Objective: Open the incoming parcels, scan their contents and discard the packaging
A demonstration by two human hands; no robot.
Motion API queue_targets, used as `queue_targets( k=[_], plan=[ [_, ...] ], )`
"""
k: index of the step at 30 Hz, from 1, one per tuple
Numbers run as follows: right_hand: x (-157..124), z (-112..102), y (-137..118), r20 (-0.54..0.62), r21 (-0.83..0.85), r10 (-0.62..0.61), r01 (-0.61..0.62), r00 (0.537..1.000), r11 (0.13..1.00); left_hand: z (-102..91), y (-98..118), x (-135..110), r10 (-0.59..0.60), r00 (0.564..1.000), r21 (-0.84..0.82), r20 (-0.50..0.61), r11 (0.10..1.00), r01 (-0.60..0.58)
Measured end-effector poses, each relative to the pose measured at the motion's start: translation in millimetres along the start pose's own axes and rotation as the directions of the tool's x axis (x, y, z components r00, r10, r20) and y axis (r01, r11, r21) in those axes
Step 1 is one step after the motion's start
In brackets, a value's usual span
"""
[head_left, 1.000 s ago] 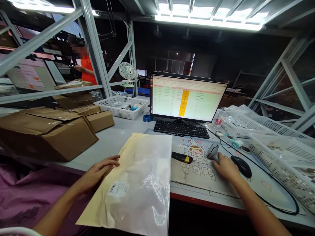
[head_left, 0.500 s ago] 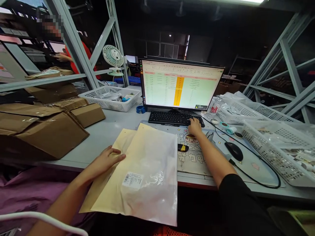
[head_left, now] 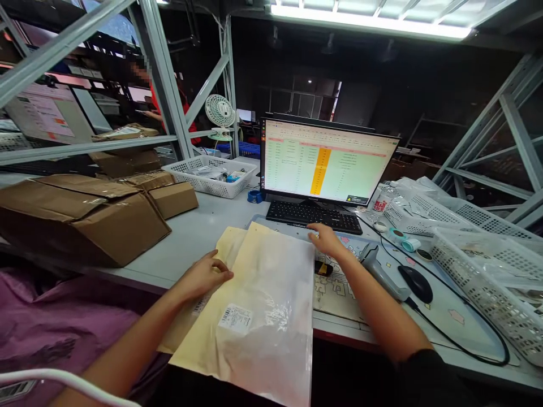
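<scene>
A clear plastic bag with cream sheets and a small barcode label lies over the table's near edge. My left hand rests on the bag's left side, fingers curled against it. My right hand hovers flat, fingers spread, at the bag's far right corner, just in front of the black keyboard. The lit monitor behind it shows a table with an orange column. A grey barcode scanner lies to the right of my forearm.
A black mouse and its cable lie on the right. White baskets fill the right side, another basket the back left. Cardboard boxes stand on the left. A person in red stands beyond the metal rack.
My right hand left the scanner, went to the keyboard, then drew back toward the bag's top corner. The left hand's fingers have curled on the bag, which shifted slightly.
</scene>
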State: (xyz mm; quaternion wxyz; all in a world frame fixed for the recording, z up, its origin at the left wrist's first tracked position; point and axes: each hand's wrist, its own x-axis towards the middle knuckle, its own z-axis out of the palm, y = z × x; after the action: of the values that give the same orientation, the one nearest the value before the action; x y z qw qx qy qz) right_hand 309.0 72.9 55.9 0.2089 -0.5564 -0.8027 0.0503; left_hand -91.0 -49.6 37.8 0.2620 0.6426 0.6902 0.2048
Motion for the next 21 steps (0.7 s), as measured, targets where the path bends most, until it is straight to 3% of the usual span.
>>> queue_targets(
  k=[3, 6, 9, 11, 13, 15, 18, 21],
  plan=[
    [-35, -1, -6, -0.015, 0.046, -0.110, 0.110, 0.994, 0.993, -0.1, -13, 3, 0.027, 1.000, -0.077, 0.002, 0.997, -0.027],
    [-72, -26, 31, -0.142, 0.043, -0.060, 0.067, 0.988, 0.997, -5.7, -25, 1, 0.035, 0.999, -0.108, 0.011, 0.994, -0.034],
    [-112, -60, 114, -0.329, 0.012, 0.098, -0.099, 0.939, 0.995, -10.8, -26, -4, 0.046, 0.990, -0.028, -0.132, 0.998, -0.050],
    [-144, -74, 181, -0.480, -0.076, 0.199, -0.266, 0.855, 0.961, -11.2, -17, -10, 0.055, 0.973, 0.025, -0.225, 0.998, -0.051],
    [-174, -75, 240, -0.478, -0.175, 0.224, -0.342, 0.849, 0.923, -8.5, -1, -15, 0.083, 0.972, 0.071, -0.218, 0.995, -0.069],
    [-198, -68, 280, -0.420, -0.211, 0.220, -0.330, 0.880, 0.920, -3.1, 18, -18, 0.124, 0.981, 0.142, -0.149, 0.985, -0.102],
    [-216, -54, 300, -0.343, -0.178, 0.212, -0.284, 0.915, 0.942, 7.7, 35, -12, 0.118, 0.992, 0.241, -0.044, 0.965, -0.104],
    [-218, -42, 295, -0.345, -0.150, 0.235, -0.300, 0.909, 0.942, 17.2, 29, 1, 0.104, 0.994, 0.248, -0.013, 0.964, -0.098]
  ],
)
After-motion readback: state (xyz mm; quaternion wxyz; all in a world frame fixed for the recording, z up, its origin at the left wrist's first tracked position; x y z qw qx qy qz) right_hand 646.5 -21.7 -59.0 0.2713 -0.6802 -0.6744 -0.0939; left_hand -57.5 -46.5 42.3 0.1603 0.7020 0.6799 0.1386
